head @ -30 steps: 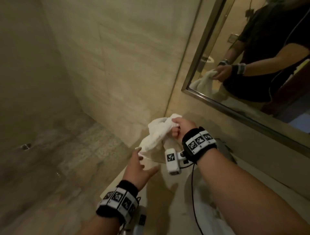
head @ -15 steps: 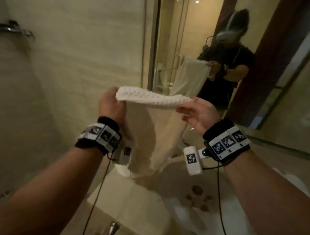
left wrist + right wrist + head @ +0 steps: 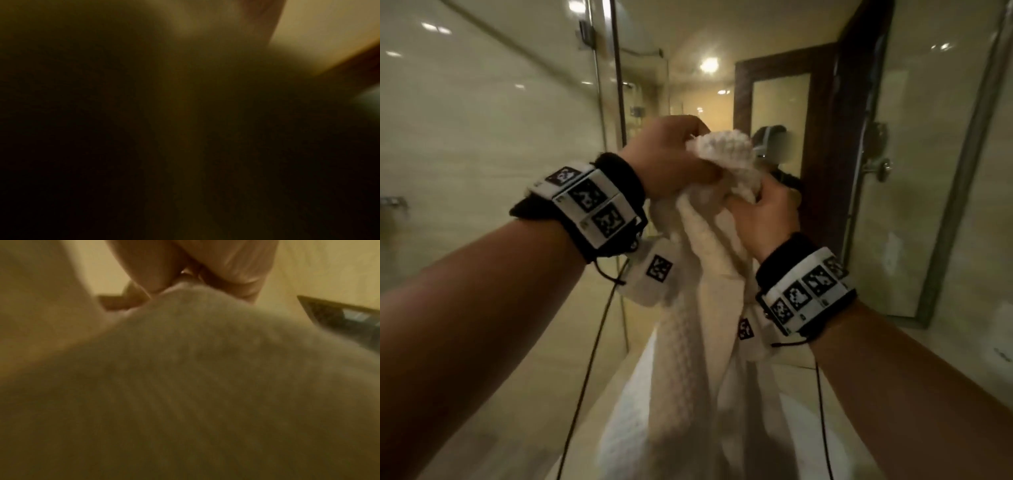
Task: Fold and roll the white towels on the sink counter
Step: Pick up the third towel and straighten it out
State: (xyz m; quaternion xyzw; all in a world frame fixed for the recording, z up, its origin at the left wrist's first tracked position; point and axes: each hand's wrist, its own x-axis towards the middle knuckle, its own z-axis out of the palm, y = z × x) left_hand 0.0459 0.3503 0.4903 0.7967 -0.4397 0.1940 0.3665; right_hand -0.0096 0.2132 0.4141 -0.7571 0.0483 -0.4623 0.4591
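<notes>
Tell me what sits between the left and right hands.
Only the white towel: its bunched top edge spans the gap between the left hand and the right hand, the rest hanging below. The head view shows it.

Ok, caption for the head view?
Both hands, left and right, hold a white towel bunched at chest height, rest hanging.

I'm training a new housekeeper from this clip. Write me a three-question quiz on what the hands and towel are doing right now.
1. True or false: the white towel lies flat on the counter.
2. Which hand grips the towel's top? A) left hand only B) right hand only C) both
3. Fill in: below the hands, the towel ____ down.

Key:
1. False; it is held up in the air.
2. C; the left hand and right hand both grip its bunched top.
3. hangs
</notes>
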